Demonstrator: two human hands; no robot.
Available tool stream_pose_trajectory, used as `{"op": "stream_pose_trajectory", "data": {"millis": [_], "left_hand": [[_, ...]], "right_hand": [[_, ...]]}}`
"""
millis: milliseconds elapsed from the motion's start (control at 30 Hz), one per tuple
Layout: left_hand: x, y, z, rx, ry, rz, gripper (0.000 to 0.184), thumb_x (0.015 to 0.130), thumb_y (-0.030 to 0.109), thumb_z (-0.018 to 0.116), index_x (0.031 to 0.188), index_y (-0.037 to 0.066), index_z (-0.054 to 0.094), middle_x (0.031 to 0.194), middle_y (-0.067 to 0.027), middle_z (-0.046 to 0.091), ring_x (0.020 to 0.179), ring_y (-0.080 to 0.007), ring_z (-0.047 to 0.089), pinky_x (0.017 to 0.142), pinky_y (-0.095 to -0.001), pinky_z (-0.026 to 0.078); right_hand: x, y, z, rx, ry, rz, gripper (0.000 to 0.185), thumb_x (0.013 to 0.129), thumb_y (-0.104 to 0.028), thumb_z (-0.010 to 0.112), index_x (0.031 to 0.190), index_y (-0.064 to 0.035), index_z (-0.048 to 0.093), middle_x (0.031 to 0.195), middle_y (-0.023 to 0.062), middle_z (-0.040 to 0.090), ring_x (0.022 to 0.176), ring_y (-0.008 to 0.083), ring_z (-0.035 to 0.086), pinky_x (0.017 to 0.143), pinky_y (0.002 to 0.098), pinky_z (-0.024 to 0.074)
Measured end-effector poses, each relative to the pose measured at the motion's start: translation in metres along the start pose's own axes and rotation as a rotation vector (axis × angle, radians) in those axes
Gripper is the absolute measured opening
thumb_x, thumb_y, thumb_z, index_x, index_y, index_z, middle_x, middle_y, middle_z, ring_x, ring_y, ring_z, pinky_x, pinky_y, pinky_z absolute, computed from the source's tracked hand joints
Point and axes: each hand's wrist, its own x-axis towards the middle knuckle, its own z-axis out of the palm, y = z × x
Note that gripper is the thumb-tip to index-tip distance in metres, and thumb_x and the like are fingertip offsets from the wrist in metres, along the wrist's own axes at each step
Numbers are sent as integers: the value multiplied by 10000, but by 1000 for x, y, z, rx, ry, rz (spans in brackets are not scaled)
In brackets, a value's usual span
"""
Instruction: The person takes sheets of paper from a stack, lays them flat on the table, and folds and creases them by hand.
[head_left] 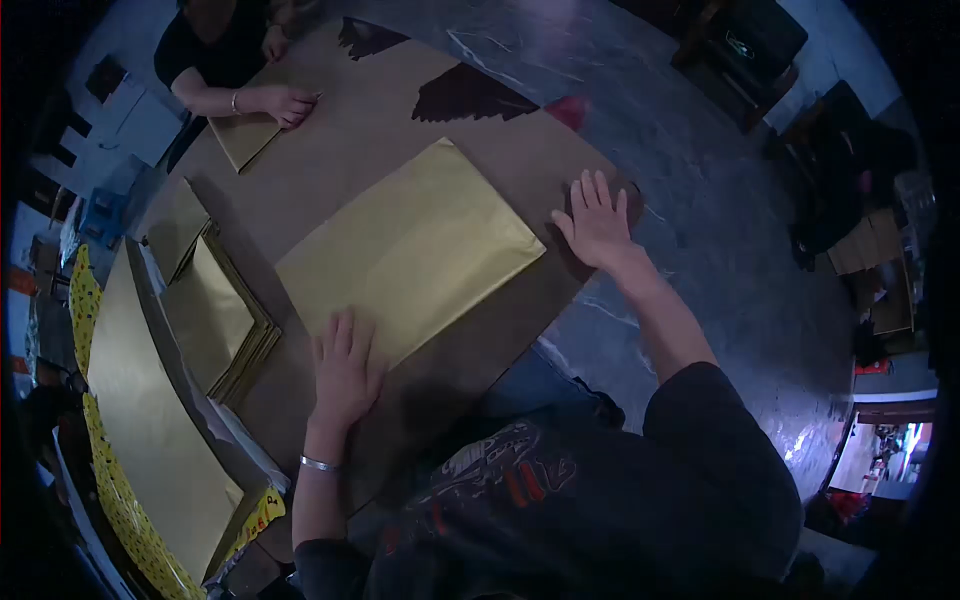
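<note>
Gold paper (420, 245), left hand (345, 378) atop; right hand (597, 228) over table (350, 125); both outspread, empty.

Grey marbled floor (720, 230) spread to the right of the right fingers (588, 190). Beyond and right of those fingertips stood a dark chair (770, 40) bearing a small pale mark, with a second dark chair (835, 110) near it. Well to the right of the same fingers sat a brown cardboard box (865, 245); farther right and nearer the body, a doorway (885, 465) was brightly lit. A reddish patch (568, 112) lay just beyond the right fingertips. Well left of the left fingers (345, 325), and beyond them, was a blue stool-like object (103, 213).
</note>
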Motion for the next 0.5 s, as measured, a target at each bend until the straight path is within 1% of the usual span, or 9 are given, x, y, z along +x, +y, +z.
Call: {"op": "stream_pose_trajectory", "data": {"millis": [67, 100, 200, 233, 300, 333, 367, 467, 500], "left_hand": [[8, 10, -17, -125, 7, -51, 504, 873, 307, 628, 1321, 90, 552, 1469, -214, 403, 1378, -431, 333, 1099, -589, 284], [17, 14, -24, -178, 86, -37, 401, 857, 283, 651, 1203, 83, 614, 1384, -203, 480, 1321, -428, 398, 1070, -556, 330], [40, 19, -12, -242, 229, -68, 368, 853, 271, 650, 1159, 67, 624, 1339, -196, 510, 1285, -422, 434, 1051, -535, 352], [45, 13, 6, -319, 259, -79, 418, 872, 299, 642, 1216, 66, 595, 1394, -199, 477, 1320, -413, 416, 1073, -534, 339], [48, 20, 12, -215, 240, -114, 517, 895, 342, 624, 1320, 65, 523, 1470, -203, 412, 1384, -402, 352, 1103, -563, 293], [47, 19, 21, -128, 165, -135, 609, 907, 382, 611, 1406, 75, 441, 1533, -201, 333, 1430, -397, 282, 1120, -598, 245], [47, 19, 23, -101, 117, -157, 630, 907, 390, 609, 1422, 76, 425, 1540, -197, 324, 1434, -396, 273, 1119, -611, 234], [46, 21, 21, -51, 81, -162, 658, 908, 407, 600, 1451, 87, 410, 1551, -183, 310, 1435, -395, 268, 1113, -625, 228], [47, 23, 15, -50, 74, -156, 653, 908, 407, 599, 1451, 93, 416, 1547, -182, 318, 1431, -396, 275, 1112, -624, 231]], "right_hand": [[1, -13, -10, 110, 22, 39, 739, 1010, -532, 304, 1517, 2, 247, 1622, 166, 137, 1513, 310, 54, 1206, 528, 83], [3, -31, -20, 163, 17, -14, 726, 1010, -520, 316, 1512, 2, 262, 1622, 170, 133, 1514, 307, 51, 1209, 512, 86], [18, -104, -26, 287, 13, -262, 691, 997, -461, 367, 1500, 6, 288, 1611, 183, 162, 1510, 306, 78, 1209, 509, 96], [24, -131, -23, 270, 16, -360, 678, 991, -442, 381, 1493, 7, 304, 1602, 187, 187, 1507, 307, 100, 1207, 510, 104], [22, -181, -3, 365, 98, -578, 656, 985, -428, 389, 1474, 7, 338, 1575, 191, 243, 1490, 311, 156, 1198, 520, 125], [16, -200, -12, 300, 32, -678, 661, 998, -439, 376, 1482, 9, 324, 1581, 194, 233, 1494, 315, 141, 1195, 522, 134], [13, -211, -20, 232, -37, -779, 668, 1010, -450, 364, 1490, 11, 311, 1587, 196, 223, 1498, 320, 127, 1193, 523, 143], [35, -213, 16, 283, 5, -880, 668, 991, -447, 378, 1489, -4, 324, 1582, 183, 241, 1496, 302, 141, 1194, 532, 125], [45, -201, 17, 284, -1, -838, 671, 997, -449, 368, 1499, -7, 305, 1588, 175, 235, 1500, 296, 130, 1196, 529, 122]]}}
